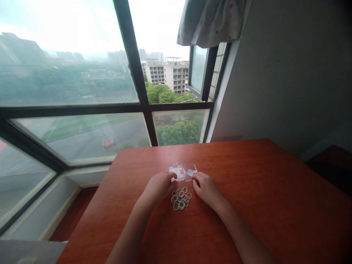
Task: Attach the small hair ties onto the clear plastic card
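I see a shiny red-brown table (261, 190) by a big window (68, 80), with a gray curtain (210, 22) hanging above. A clear box (178, 171) sits open on the table. The left hand (161, 186) touches its left part, and the right hand (208, 187) its right part. I can't tell if either hand pinches tight. Little rings (180, 199) lie piled just below, between the hands.
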A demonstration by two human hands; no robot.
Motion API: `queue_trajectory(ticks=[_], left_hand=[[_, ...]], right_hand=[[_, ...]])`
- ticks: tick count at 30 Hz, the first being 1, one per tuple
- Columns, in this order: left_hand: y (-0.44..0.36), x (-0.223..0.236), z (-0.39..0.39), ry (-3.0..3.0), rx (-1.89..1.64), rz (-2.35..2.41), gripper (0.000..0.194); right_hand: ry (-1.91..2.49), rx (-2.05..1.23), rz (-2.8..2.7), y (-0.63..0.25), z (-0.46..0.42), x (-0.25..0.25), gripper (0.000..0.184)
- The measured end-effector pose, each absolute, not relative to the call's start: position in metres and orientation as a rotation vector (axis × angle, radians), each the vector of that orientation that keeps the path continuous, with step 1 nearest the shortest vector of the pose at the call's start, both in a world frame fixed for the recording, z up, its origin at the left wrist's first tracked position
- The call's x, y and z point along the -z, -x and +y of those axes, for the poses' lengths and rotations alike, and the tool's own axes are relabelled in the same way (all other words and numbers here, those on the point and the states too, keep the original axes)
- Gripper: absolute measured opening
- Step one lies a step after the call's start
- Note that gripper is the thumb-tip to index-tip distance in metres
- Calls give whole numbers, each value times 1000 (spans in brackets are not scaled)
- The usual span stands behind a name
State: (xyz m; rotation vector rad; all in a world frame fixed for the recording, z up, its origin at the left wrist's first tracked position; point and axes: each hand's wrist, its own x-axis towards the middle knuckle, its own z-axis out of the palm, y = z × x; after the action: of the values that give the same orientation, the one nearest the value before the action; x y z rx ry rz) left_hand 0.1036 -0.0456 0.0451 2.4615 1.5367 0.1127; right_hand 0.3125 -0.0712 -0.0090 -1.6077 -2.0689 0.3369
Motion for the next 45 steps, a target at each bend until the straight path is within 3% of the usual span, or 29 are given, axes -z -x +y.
queue_trajectory(ticks=[13,21,45], left_hand=[[-92,-47,-42,-2402,-225,1563,18],[-94,-48,-49,-2255,5,1343,15],[-93,-49,-47,-2281,-41,1355,17]], right_hand=[[1395,-475,-2219,-308,-80,0,18],[1319,-525,-2354,-303,-86,-6,14],[1415,-619,-2258,-304,-87,-12,9]])
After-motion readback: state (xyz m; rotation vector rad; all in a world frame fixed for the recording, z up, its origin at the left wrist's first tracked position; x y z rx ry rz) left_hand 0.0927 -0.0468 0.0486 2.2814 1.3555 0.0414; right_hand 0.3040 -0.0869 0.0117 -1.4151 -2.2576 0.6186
